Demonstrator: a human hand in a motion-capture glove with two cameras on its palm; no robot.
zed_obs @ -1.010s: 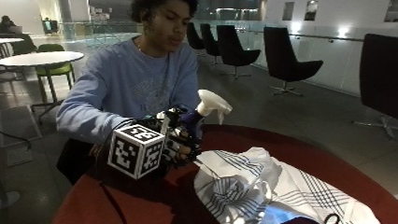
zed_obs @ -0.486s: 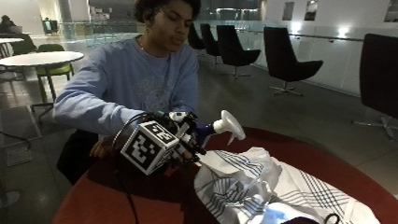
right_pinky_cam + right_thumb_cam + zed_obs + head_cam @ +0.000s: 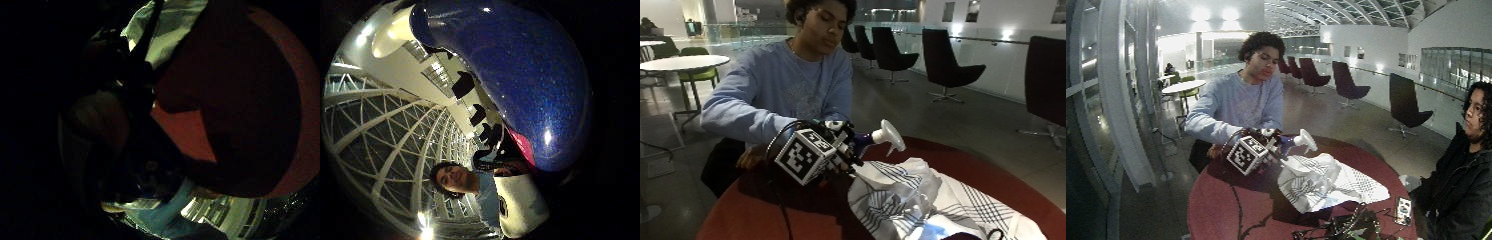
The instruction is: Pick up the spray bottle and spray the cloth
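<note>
My gloved right hand [image 3: 840, 147] grips a blue spray bottle [image 3: 863, 140] around its body and holds it above the table. Its white spray head [image 3: 887, 135] points toward the cloth [image 3: 926, 200], just above the cloth's near raised edge. The cloth is white with dark stripes and lies crumpled on the round red table [image 3: 760, 215]. In the wide outside view the spray head [image 3: 1304, 141] sits over the cloth [image 3: 1325, 182]. The blue bottle [image 3: 520, 85] fills the thumb side palm view. The little finger side palm view shows the cloth [image 3: 170, 30] and the red table [image 3: 185, 130].
The person's bare left hand [image 3: 753, 157] rests at the table's near edge. A phone [image 3: 1402, 207] and a tangle of cables [image 3: 1339, 230] lie at the table's far side beyond the cloth. Chairs and another table stand behind.
Over the last second the hand has brought the bottle lower and closer to the cloth, with the spray head tipped toward it. In the last half second it has hardly moved.
</note>
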